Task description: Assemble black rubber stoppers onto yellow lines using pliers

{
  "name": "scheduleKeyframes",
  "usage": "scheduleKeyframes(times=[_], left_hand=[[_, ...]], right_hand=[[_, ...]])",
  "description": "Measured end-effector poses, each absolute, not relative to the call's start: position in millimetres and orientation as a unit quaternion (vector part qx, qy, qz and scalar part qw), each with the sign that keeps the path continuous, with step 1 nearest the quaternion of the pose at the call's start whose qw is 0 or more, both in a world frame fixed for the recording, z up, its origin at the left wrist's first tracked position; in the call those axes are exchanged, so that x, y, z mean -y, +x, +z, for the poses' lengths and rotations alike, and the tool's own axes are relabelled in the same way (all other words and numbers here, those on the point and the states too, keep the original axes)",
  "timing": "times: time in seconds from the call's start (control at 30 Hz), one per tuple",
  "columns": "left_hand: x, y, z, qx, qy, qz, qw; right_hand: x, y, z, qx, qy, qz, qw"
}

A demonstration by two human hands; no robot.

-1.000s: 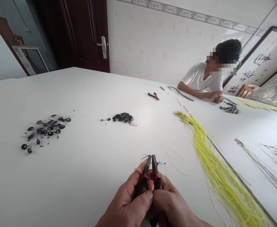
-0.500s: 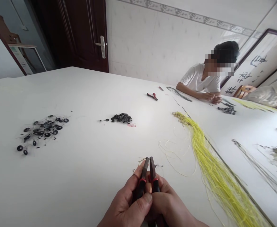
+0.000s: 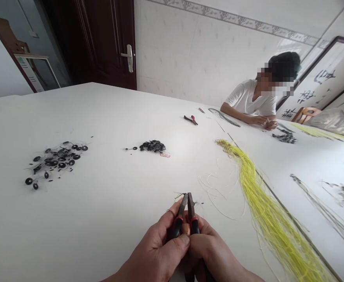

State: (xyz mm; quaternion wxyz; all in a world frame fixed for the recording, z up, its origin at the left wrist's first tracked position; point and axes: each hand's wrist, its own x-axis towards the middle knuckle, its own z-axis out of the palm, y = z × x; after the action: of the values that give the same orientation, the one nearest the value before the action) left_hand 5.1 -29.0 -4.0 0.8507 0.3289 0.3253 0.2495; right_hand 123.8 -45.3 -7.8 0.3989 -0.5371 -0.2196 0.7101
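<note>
Head view. My left hand [image 3: 163,241] is closed round the left pliers [image 3: 176,227]; my right hand [image 3: 210,244] is closed round the right pliers [image 3: 194,225]. Both tools stand side by side at the lower middle of the view, tips pointing away from me, with a narrow gap between the tips. My thumbs and palms nearly meet below. Thin strands [image 3: 179,194] stick out by the left tip; whether the tip grips them I cannot tell.

Room to the left: a broad stretch of white tabletop [image 3: 101,227] lies between my left hand and a loose scatter of black discs [image 3: 58,156]. Ahead, well apart from the tips, sits a tighter black heap [image 3: 153,146], a red-marked tag [image 3: 165,155] at its near edge. Farther on, a red-and-black pair of pliers [image 3: 191,120] lies near the far edge.

Room to the right is tighter: pale curled threads [image 3: 219,192] lie just beyond my right hand, then the long yellow bundle [image 3: 251,180], running diagonally down to the bottom of the view.

The table's far edge runs from a back-left corner near the dark door [image 3: 107,43] to a seated person in a white shirt [image 3: 250,96], whose forearms rest along it.
</note>
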Motion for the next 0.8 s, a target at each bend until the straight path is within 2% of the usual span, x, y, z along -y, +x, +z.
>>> scheduleKeyframes(times=[0.37, 0.63, 0.8], left_hand=[[44, 8, -6, -0.316, 0.217, 0.334, 0.861], [40, 9, -8, -0.304, 0.199, 0.337, 0.869], [36, 9, -3, -0.325, 0.175, 0.317, 0.873]], right_hand=[[53, 119, -9, 0.169, -0.484, 0.723, 0.464], [49, 120, -11, 0.140, -0.494, 0.719, 0.467], [47, 122, -8, 0.141, -0.497, 0.736, 0.438]])
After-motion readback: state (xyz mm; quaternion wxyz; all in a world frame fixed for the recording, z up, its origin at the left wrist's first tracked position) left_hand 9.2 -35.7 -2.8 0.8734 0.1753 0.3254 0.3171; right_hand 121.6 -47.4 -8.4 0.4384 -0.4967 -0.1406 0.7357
